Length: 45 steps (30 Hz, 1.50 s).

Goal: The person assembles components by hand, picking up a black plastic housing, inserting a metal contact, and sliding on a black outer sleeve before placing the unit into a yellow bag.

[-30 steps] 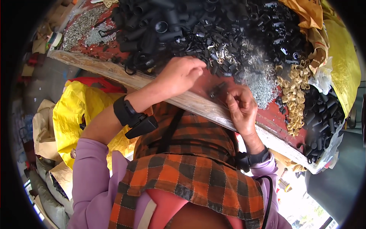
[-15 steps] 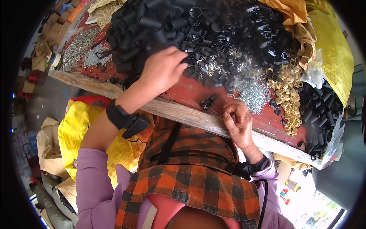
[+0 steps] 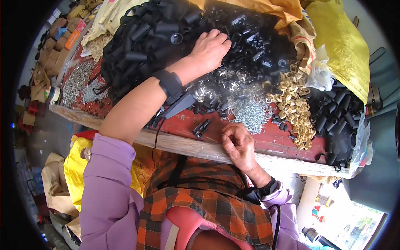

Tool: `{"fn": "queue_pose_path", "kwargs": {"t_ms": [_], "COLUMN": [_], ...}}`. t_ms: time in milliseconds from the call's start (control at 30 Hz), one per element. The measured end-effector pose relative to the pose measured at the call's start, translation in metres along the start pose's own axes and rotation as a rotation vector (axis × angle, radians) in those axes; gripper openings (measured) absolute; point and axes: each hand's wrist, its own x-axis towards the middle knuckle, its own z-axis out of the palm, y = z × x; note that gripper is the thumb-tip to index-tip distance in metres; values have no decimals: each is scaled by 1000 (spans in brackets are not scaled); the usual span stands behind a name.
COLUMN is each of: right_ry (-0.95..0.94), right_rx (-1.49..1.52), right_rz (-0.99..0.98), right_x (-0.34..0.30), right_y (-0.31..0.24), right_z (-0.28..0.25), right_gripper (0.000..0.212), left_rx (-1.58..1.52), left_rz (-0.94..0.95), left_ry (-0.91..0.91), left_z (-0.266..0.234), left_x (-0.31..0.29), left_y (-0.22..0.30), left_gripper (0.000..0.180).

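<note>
The left hand [image 3: 211, 49] is stretching over the heap of small black parts [image 3: 250, 35], its fingers bending down; they are hiding their own tips, so I cannot tell whether it is grasping anything. The right hand [image 3: 239, 146] is hovering by the wooden front edge [image 3: 189, 145] of the red counter [image 3: 177, 124], its fingers curling in towards the thumb; whether something small is sitting between them, I cannot tell. A black fitting [image 3: 201, 128] is lying on the bare red surface, near the right hand and just to its left, touching neither hand. Beyond the right hand, shiny silver pieces [image 3: 250, 114] are spreading in a pile, with brass-coloured clips [image 3: 296, 110] lying to their right. Large black tubes [image 3: 141, 35] are heaping up to the left of the left hand
</note>
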Motion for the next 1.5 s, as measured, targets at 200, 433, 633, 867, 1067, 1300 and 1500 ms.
{"fn": "queue_pose_path", "kwargs": {"t_ms": [200,433,633,867,1067,1300,1500], "right_ry": [2,4,34,60,178,31,-58], "right_rx": [-11,14,1,-12,-289,-514,-572], "right_rz": [-30,-38,-37,75,-395,-420,-420], "right_x": [3,4,3,0,18,8,0], "right_y": [2,2,3,1,-12,-40,-51], "right_z": [-1,-1,-2,-2,-7,-9,-12], "right_gripper": [8,9,8,7,12,15,15], "left_rx": [100,96,-584,-1928,-2103,-2189,-2031], "left_rz": [-95,16,-202,-1151,-1252,-1131,-1054], "left_ry": [-261,-118,86,47,-371,-466,-563], "left_z": [25,19,-23,-32,-72,-84,-85], "left_x": [15,10,-19,-81,-114,-139,-150], "left_y": [-2,-10,-8,9,70,91,103], "left_gripper": [19,23,28,17,16,23,27]}}
